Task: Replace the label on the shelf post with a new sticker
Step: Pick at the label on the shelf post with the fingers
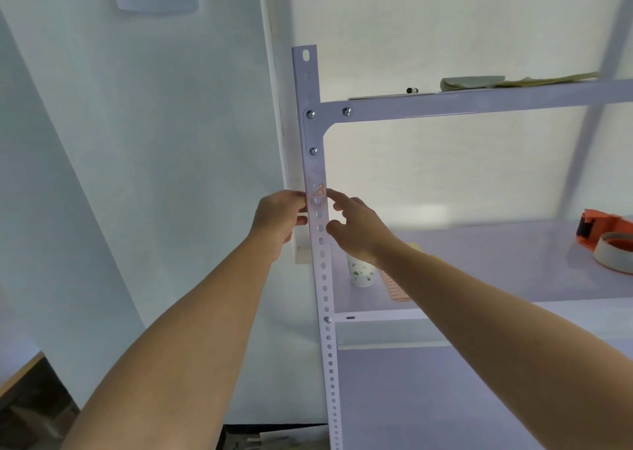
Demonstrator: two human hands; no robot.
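Observation:
A white perforated shelf post [323, 278] runs upright through the middle of the view. A small torn orange-and-white label [319, 189] clings to it just below the corner bracket. My left hand [279, 218] is curled around the post's left edge, fingertips touching the metal beside the label. My right hand [352, 227] is on the post's right side, fingers spread, with the index fingertip just right of the label and the thumb near the post lower down. A sheet of orange stickers [394, 285] lies on the middle shelf, partly hidden by my right forearm.
A patterned paper cup [363, 275] stands on the middle shelf [496, 261] behind my right wrist. An orange tape dispenser [606, 240] sits at the shelf's far right. On the top shelf lie a marker [412, 90] and folded cloth [479, 81]. A white wall is to the left.

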